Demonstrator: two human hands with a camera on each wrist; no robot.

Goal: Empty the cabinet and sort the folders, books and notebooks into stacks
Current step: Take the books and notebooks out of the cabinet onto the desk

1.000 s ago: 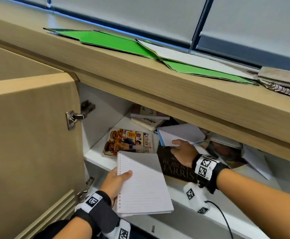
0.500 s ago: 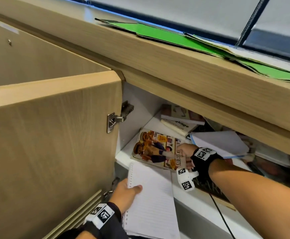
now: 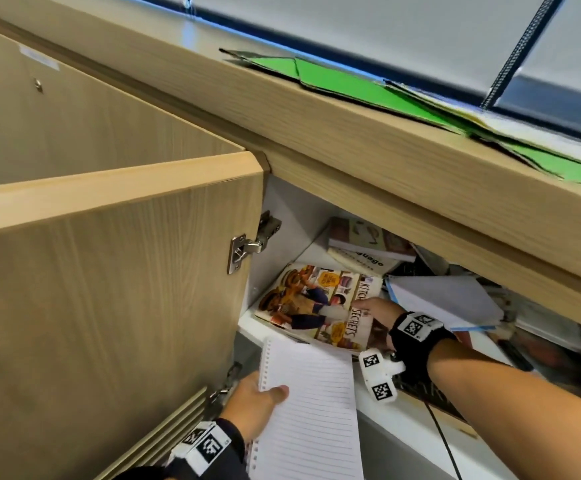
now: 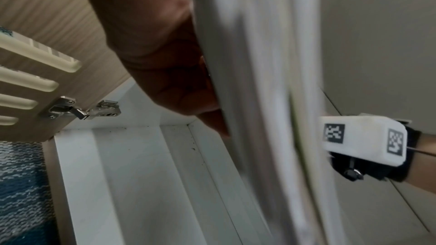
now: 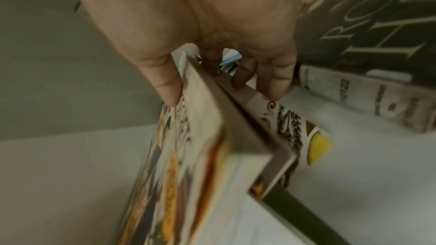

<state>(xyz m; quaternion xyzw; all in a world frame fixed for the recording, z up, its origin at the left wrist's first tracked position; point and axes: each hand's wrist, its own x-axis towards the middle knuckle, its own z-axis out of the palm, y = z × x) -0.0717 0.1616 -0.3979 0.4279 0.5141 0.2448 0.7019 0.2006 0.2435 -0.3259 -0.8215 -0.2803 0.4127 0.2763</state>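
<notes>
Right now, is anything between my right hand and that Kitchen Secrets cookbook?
Nothing visible. Your right hand already grips the Kitchen Secrets cookbook, thumb on its cover, fingers beneath. The spiral notebook in your left hand sits lower, in front.

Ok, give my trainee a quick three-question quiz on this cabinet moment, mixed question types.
1. True or false: the left hand holds a white lined spiral notebook.
2. What does the right hand grip? A) green folder B) colourful Kitchen Secrets cookbook C) door hinge
3. Fill in: the flat green card folders lie on the wooden cabinet ___.

Key: 1 true; 2 B; 3 top.
</notes>
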